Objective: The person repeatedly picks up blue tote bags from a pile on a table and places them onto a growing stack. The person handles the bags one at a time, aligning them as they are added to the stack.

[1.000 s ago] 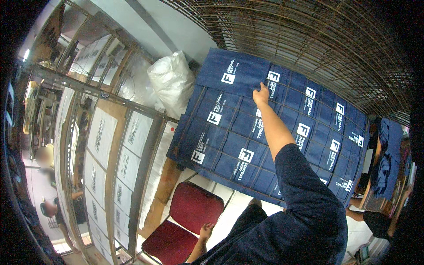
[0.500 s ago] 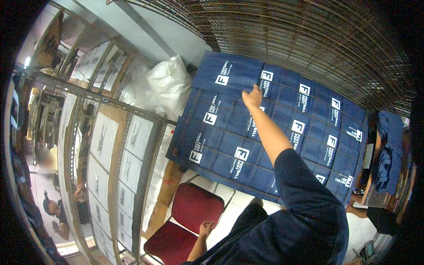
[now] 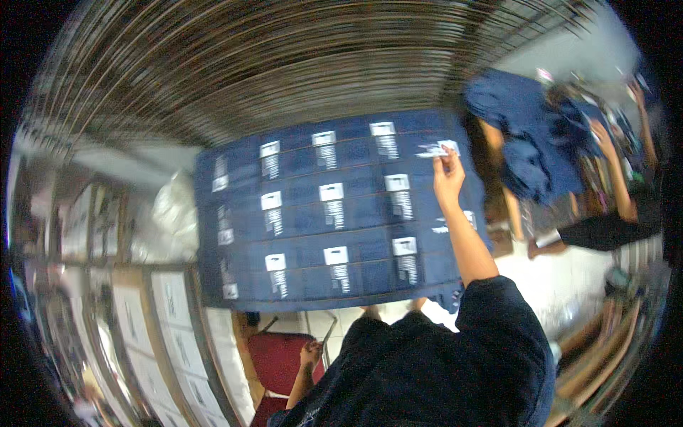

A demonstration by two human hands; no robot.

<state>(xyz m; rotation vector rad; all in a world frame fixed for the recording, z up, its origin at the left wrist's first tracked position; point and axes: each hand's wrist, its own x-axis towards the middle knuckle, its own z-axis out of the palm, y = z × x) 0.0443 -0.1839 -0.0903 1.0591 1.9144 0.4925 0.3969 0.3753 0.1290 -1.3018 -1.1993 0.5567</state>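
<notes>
Broadly, my feed is topped by a rack (image 3: 284,64) of thin, closely set brown rods. Beneath it lie navy fabric panels (image 3: 368,217), flat and rectangular, their spread longest from left to right. A padded red chair (image 3: 274,356) stands off its near left edge. Over the panels' far right corner, my wearer's right hand (image 3: 449,178) has its fingers drawn narrow; I can't tell whether they pinch cloth. The left hand (image 3: 311,354), loosely curled, hangs by the chair. Most white prints (image 3: 331,192) run lengthwise toward the wearer, block end farthest; the far right one lies crosswise.
</notes>
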